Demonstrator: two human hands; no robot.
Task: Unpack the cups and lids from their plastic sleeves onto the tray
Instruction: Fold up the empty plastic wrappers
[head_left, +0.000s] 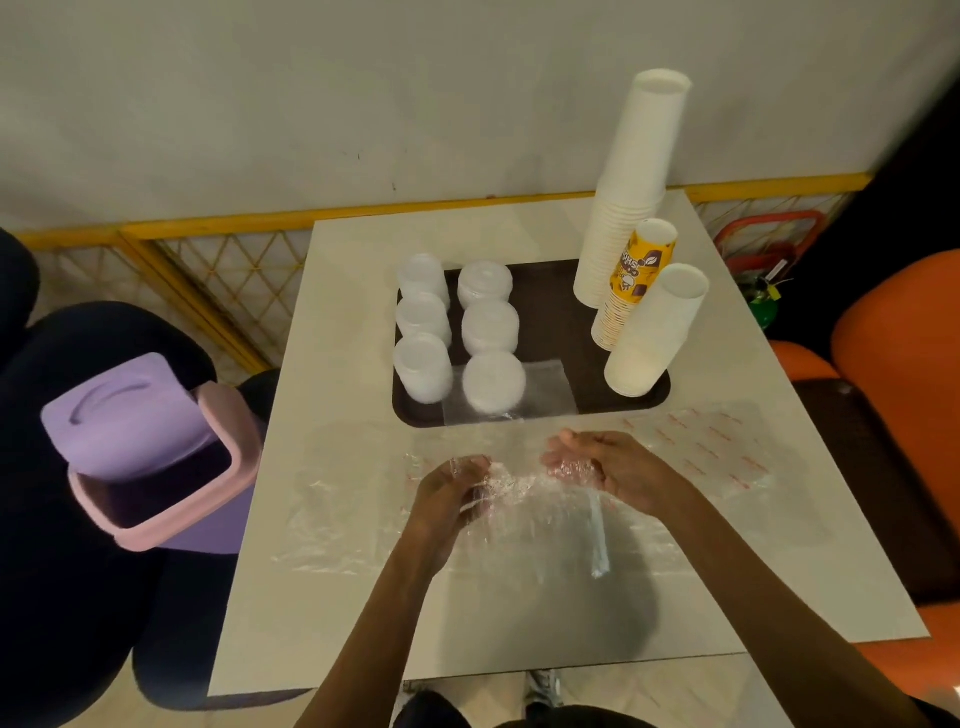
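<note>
A dark tray (556, 317) on the white table holds several stacks of white lids (457, 327) on its left side. Its right side carries a tall stack of white cups (631, 192), a yellow printed cup stack (631, 280) and a shorter white cup stack (657, 332). In front of the tray, my left hand (454, 493) and my right hand (608, 467) both grip a crumpled clear plastic sleeve (519, 491) stretched between them. Under one lid stack on the tray lies a small flat clear sleeve (545, 387).
More flat clear sleeves (343, 519) with red print (717, 447) lie spread on the table (322, 623) around my hands. A purple bin (156, 457) with its swing lid tipped open stands left of the table. Orange seats (898, 353) are on the right.
</note>
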